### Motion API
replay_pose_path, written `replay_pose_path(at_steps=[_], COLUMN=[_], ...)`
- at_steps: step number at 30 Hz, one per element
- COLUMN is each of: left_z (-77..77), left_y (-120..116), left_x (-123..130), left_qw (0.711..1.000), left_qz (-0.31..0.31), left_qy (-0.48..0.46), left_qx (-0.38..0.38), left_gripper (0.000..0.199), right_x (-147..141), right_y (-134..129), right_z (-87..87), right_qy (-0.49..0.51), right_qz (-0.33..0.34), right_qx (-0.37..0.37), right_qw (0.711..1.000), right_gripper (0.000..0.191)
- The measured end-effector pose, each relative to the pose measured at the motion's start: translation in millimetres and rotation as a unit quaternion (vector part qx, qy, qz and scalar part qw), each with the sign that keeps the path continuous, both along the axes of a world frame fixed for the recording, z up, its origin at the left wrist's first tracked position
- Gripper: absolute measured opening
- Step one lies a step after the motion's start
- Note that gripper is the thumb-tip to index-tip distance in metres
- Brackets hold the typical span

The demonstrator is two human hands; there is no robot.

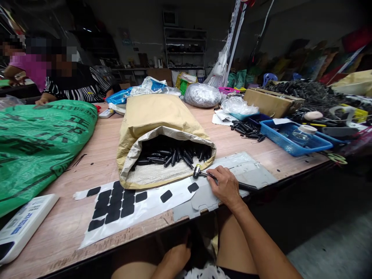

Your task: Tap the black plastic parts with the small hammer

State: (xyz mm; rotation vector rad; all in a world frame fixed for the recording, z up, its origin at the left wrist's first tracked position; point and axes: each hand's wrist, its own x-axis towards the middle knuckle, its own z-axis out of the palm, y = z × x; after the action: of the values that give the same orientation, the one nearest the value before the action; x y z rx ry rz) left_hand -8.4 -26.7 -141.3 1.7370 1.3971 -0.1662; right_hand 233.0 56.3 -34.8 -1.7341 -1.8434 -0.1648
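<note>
My right hand (223, 185) is closed around the handle of a small hammer (197, 172), whose yellow-faced head points left over the front edge of the table. Beneath it lies a flat grey sheet (250, 170). The hammer head is close to the mouth of a big tan paper sack (162, 110), which lies on its side and shows many black pen-like pieces (174, 156) inside. Down by my lap, below the table edge, is my left hand (178, 256); its fingers are lost in shadow. White backing paper (154, 199) with black rounded-square stickers (115, 201) sits before the sack.
A green woven sack (43, 143) and a white scale-like device (26, 228) occupy the left. On the right stand a blue tray (290, 143), a cardboard box (270, 101) and heaped black parts (314, 95). A person in striped sleeves (87, 87) sits across the table.
</note>
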Motion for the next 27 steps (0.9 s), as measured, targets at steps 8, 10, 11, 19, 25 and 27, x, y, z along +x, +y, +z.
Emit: replay_pose_path(at_steps=[8, 10, 11, 19, 25, 27], left_z=[116.3, 147.7, 158.0, 154.4, 151.7, 153.6], left_y=[18.0, 41.0, 56.1, 181.9, 199.5, 198.2], left_x=[7.4, 7.0, 6.1, 8.2, 27.4, 27.4], left_qw=[0.977, 0.963, 0.961, 0.906, 0.893, 0.895], left_qz=[-0.157, -0.154, -0.132, 0.130, 0.177, 0.176], left_qy=[-0.143, -0.218, -0.235, 0.000, 0.080, 0.094], left_qx=[0.024, 0.034, 0.068, 0.403, 0.406, 0.399], left_gripper=[0.028, 0.026, 0.026, 0.027, 0.026, 0.022], right_x=[0.5, 0.5, 0.5, -0.5, 0.0, 0.5], right_y=[0.4, 0.4, 0.5, 0.5, 0.3, 0.5], right_z=[-1.6, -2.1, -2.3, 0.0, 1.0, 0.5], right_qy=[-0.005, -0.006, -0.005, 0.009, 0.008, 0.008], right_qz=[-0.001, -0.002, -0.002, -0.003, -0.004, -0.005], right_qx=[0.002, 0.003, 0.003, -0.006, -0.011, -0.011], right_qw=[1.000, 1.000, 1.000, 1.000, 1.000, 1.000], right_gripper=[0.019, 0.018, 0.018, 0.018, 0.018, 0.018])
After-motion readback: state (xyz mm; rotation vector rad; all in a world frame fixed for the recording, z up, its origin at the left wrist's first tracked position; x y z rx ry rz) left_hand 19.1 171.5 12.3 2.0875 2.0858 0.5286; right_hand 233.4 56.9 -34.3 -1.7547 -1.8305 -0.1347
